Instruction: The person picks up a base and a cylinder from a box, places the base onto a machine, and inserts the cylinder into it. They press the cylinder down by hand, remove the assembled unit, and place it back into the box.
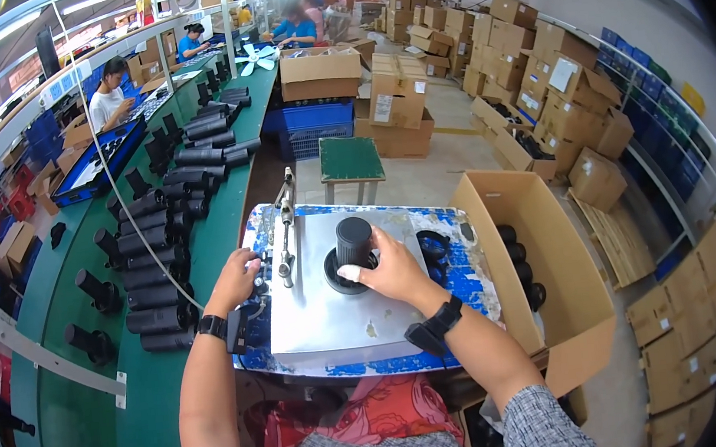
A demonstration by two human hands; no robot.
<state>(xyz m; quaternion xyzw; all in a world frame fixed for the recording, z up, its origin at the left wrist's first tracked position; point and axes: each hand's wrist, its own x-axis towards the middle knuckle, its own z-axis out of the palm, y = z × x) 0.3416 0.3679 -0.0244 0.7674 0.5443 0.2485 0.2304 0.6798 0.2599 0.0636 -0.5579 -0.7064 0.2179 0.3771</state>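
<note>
My right hand [393,270] is wrapped round a black ribbed cylinder [354,240], its thumb tip covered in white. The cylinder stands upright in a dark round seat [338,285] on a silver metal plate [321,328]. My left hand [237,282] is at the plate's left side, fingers curled together beside small metal fittings; what they hold, if anything, is hidden. Between my hands, a metal lever clamp [287,231] rises from the plate. Two black rings [433,246] lie right of the plate on the worn blue-and-white tabletop [469,286].
On the left, a green bench [154,402] bears many black cylinders [154,274]. An open cardboard box [574,288] with black parts stands close on my right. A green stool [350,160] is ahead. People [108,101] sit along the bench; stacked cartons [570,79] fill the back right.
</note>
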